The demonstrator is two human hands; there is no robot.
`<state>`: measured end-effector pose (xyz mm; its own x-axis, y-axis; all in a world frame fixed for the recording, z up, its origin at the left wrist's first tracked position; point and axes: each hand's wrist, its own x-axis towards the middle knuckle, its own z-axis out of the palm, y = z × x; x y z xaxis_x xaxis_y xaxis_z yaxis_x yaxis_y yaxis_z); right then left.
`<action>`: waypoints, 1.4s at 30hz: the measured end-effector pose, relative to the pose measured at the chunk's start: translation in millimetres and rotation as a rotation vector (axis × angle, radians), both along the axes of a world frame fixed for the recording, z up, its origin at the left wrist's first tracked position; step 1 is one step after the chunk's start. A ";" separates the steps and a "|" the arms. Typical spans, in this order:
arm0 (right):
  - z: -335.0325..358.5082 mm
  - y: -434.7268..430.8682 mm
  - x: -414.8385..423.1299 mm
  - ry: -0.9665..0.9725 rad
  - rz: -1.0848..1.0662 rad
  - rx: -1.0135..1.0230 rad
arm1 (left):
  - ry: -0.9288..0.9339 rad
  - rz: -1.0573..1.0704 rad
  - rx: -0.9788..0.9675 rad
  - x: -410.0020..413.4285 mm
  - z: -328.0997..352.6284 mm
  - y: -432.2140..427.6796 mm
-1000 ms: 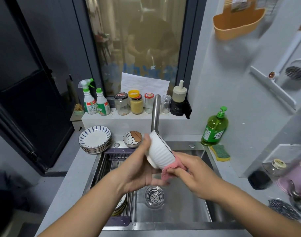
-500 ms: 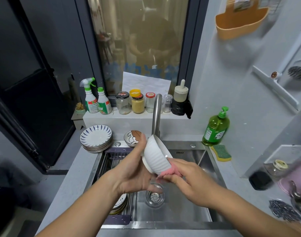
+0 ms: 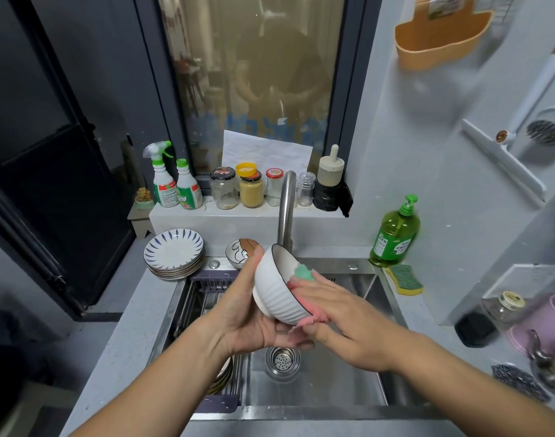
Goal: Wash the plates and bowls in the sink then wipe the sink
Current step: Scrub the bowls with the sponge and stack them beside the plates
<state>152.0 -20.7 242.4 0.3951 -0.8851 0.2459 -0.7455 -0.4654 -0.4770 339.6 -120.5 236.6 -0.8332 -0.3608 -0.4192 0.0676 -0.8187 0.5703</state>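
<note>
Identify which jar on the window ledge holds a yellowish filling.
The yellow-filled jar, standing between the black-lidded jar and the red-lidded jar; those look almost empty.

Two bowls: white ribbed bowl [image 3: 279, 294], patterned bowl [image 3: 238, 249]. One stack of plates [image 3: 174, 253] on the counter (number within not countable). Two cleaner bottles [image 3: 164, 181], at least four jars [image 3: 224, 192], one soap bottle [image 3: 396, 234], one sponge [image 3: 405, 279], one faucet [image 3: 285, 209], one cloth [image 3: 303, 274], one drain strainer [image 3: 282, 361].
</note>
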 end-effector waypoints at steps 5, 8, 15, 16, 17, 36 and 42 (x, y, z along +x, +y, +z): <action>-6.8 8.1 20.3 -0.431 -0.155 0.176 | -0.027 0.113 -0.131 -4.4 -5.2 1.3; -3.7 9.0 29.6 -0.829 -0.228 0.201 | -0.042 0.178 -0.253 -9.1 -2.7 9.1; 5.0 2.4 24.3 -1.170 -0.335 0.218 | -0.006 0.208 -0.329 -10.0 -0.3 11.7; 7.9 2.6 20.6 -1.277 -0.304 0.275 | 0.034 0.185 -0.307 -7.2 0.7 10.1; 9.2 2.5 16.4 -1.378 -0.264 0.338 | 0.085 0.170 -0.287 -4.7 -0.4 7.5; 28.2 -6.5 33.4 -0.554 -0.373 -0.092 | 0.028 0.205 -0.631 -7.5 5.1 8.0; 26.9 -8.3 34.4 -0.538 -0.380 -0.217 | -0.022 0.154 -0.657 -5.9 14.5 4.0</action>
<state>186.4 -29.0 269.3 -0.1592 -0.8466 0.5079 -0.5613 -0.3457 -0.7520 333.6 -116.5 251.2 -0.7458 -0.6603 -0.0882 0.1387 -0.2835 0.9489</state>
